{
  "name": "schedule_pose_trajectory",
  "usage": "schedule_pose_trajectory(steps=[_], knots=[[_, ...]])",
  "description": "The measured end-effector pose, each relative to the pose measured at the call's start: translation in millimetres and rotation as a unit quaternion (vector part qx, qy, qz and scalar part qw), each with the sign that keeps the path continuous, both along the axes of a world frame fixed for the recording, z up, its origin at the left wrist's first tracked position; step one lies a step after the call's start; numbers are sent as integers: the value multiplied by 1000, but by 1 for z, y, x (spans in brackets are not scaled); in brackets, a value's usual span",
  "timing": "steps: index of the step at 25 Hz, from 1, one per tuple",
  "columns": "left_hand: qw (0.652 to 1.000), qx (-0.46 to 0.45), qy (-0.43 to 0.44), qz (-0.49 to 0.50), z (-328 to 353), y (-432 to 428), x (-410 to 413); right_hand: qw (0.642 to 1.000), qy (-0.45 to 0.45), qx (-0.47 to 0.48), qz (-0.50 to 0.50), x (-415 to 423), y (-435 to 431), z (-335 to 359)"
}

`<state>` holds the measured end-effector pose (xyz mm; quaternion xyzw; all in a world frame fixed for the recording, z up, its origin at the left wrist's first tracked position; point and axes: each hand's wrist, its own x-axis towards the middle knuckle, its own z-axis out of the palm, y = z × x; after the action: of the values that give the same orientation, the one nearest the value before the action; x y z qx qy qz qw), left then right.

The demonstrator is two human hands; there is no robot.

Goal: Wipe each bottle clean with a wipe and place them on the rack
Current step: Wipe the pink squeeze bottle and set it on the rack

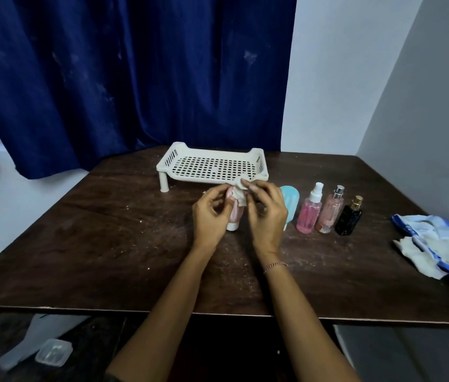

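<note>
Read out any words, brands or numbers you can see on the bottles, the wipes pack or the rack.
Nothing here is legible.
wipes pack: blue print, too blurred to read.
black bottle, pink spray bottle, peach bottle: no lettering can be made out.
pink bottle gripped by the left hand: mostly hidden by the wipe pinched by the right hand.
rack: no markings.

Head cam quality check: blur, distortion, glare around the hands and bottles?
Head view: dim, soft light, no strong glare; wide-angle splays the table edges; left hand, right hand, wipe and pink tube slightly blurred; pink spray bottle and black bottle sharper.
</note>
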<state>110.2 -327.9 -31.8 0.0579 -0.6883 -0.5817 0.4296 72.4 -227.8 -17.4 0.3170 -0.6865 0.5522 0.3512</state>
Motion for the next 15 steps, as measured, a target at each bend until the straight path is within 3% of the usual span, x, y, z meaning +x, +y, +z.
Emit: schedule_pose_trajectory(steps=[8,15], knots=[[999,33,4,-16,4,-1,5,996,-54,24,64,-4,-5,-5],[980,140,10,-140,11,-4,3,991,-76,52,101,-6,-5,-5]])
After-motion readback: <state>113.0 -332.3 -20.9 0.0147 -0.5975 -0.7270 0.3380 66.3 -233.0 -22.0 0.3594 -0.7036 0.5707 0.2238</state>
